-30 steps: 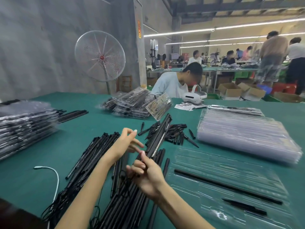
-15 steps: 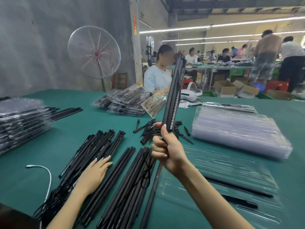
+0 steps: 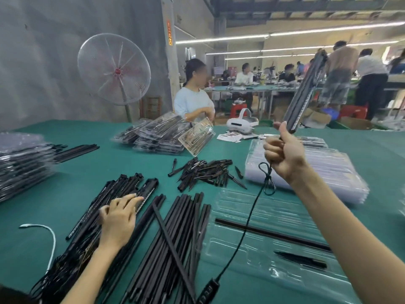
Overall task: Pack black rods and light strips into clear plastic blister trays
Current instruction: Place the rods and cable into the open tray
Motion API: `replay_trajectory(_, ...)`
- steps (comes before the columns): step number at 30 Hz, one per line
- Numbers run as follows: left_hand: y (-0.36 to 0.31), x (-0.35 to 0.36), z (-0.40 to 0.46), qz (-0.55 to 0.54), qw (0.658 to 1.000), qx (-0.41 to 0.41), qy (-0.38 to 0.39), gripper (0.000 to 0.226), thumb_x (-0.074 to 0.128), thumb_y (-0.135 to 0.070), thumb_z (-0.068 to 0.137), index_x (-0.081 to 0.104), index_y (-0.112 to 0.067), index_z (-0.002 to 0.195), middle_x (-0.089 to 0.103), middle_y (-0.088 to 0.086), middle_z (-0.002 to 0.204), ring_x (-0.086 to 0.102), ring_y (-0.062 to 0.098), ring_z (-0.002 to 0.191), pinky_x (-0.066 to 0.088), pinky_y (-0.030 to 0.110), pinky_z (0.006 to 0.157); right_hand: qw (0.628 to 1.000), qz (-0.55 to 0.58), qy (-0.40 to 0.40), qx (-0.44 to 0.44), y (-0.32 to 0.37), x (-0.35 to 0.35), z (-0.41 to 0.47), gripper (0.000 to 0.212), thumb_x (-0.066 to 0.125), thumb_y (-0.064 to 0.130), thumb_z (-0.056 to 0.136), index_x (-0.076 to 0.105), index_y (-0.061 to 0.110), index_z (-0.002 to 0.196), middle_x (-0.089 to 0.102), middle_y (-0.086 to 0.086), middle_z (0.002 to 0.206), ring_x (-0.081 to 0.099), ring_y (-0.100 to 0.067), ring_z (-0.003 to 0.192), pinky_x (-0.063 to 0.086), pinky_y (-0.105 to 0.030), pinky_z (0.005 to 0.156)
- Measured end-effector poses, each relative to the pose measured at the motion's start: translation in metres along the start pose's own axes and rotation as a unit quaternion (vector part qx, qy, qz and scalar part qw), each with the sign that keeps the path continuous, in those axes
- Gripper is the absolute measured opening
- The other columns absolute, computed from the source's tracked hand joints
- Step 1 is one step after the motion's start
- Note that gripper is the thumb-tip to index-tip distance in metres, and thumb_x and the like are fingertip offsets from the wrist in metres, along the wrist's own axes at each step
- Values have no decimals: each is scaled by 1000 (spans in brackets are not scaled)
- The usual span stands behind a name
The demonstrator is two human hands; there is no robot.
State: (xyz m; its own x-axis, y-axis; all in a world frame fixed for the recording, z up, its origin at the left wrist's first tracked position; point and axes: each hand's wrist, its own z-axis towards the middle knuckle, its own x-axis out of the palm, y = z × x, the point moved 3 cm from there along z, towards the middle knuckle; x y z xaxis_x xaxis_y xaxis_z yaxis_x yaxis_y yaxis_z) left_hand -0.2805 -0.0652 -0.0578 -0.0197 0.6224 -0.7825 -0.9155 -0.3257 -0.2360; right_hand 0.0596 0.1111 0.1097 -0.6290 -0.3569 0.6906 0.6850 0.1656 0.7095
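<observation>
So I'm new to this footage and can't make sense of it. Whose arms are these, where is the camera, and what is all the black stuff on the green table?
The camera sits on a person's head and looks forward and down, so the two bare arms are that person's own. There is no machine.

The right hand is raised and grips a light strip, tilted up into the air; its thin black cable hangs down to a small controller near the bottom edge.

The left hand rests on a pile of more light strips on the green table.

Beside it lie plain black rods, and farther back a heap of short black spikes.

Under the right arm lies a clear blister tray, already holding one rod and one spike. Behind it is a stack of empty trays; filled packs are stacked at left.
</observation>
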Motion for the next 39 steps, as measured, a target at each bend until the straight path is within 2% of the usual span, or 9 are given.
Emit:
replay_trajectory(2, -45, -8, 13, -84, 995, 44, -8, 26, 53, -14, 89, 68, -17, 109, 64, -2, 110, 56, 22, 102, 28, 34, 86, 999, -43, 7, 2, -4, -7, -6, 26, 30, 35, 104, 44, 19, 88, 23, 10, 44, 12, -2, 37, 13, -11, 29)
replay_trajectory(5, -126, -3, 5, -139, 954, 223, 145, 34, 43, -30, 95, 58, -24, 125, 57, -10, 125, 45, 13, 123, 35, 37, 104, 997, -62, 38, 10, -7, -5, -17, 26, 31, 35, 104, 46, 18, 91, 23, 10, 46, 8, -6, 44, 15, -11, 28)
replay_trajectory(9, -170, 33, -50, -38, 898, 333, 284, 53, 7, -62, 93, -9, -54, 144, -11, -27, 154, -23, -1, 141, -23, 32, 112, 994, -84, 70, 15, 4, -11, -26, 25, 34, 37, 102, 49, 20, 93, 19, 11, 49, 14, -1, 37, 19, -11, 26)
replay_trajectory(12, -149, 47, -67, -12, 901, 283, 328, 58, -3, -69, 85, -27, -55, 136, -32, -25, 150, -39, 0, 133, -36, 40, 103, 982, -176, 58, -37, 21, -31, -26, 22, 37, 37, 102, 51, 21, 93, 23, 12, 47, 20, -1, 34, 19, -11, 29)
replay_trajectory(20, -103, 24, -60, -67, 841, 412, 343, 49, 21, -51, 100, 12, -47, 148, -4, -21, 158, -11, 5, 146, -10, 31, 119, 895, -385, 8, -223, 79, -76, -21, 19, 41, 35, 102, 51, 32, 86, 34, 14, 44, 24, -4, 35, 20, -15, 32)
replay_trajectory(24, -91, 19, -57, -57, 811, 438, 383, 59, 33, -23, 101, 9, -51, 147, -7, -21, 158, -13, 6, 146, -11, 29, 119, 878, -419, -7, -231, 83, -81, -21, 18, 40, 33, 102, 49, 29, 87, 36, 14, 43, 24, -3, 35, 20, -15, 33)
replay_trajectory(29, -71, 14, -44, -5, 804, 466, 368, 52, 20, -35, 102, 2, -47, 149, -10, -18, 159, -12, 9, 146, -15, 34, 117, 864, -464, -10, -197, 52, -98, -28, 15, 40, 26, 102, 51, 24, 93, 37, 8, 49, 28, -1, 36, 24, -15, 33)
replay_trajectory(32, -67, 7, -32, -9, 839, 469, 275, 51, 26, -42, 101, 16, -38, 151, 9, -11, 160, 8, 12, 148, 2, 33, 119, 830, -522, -8, -195, 31, -118, -35, 14, 43, 21, 101, 55, 23, 96, 37, 6, 56, 34, 0, 41, 29, -15, 42)
replay_trajectory(39, -153, -9, 13, -252, 938, 236, -5, 54, 47, -28, 90, 33, -22, 142, 45, -3, 140, 41, 6, 128, 32, 30, 110, 731, -659, 11, -178, -4, -162, -52, 14, 56, 19, 95, 56, 32, 88, 44, 7, 47, 32, -9, 44, 27, -24, 46)
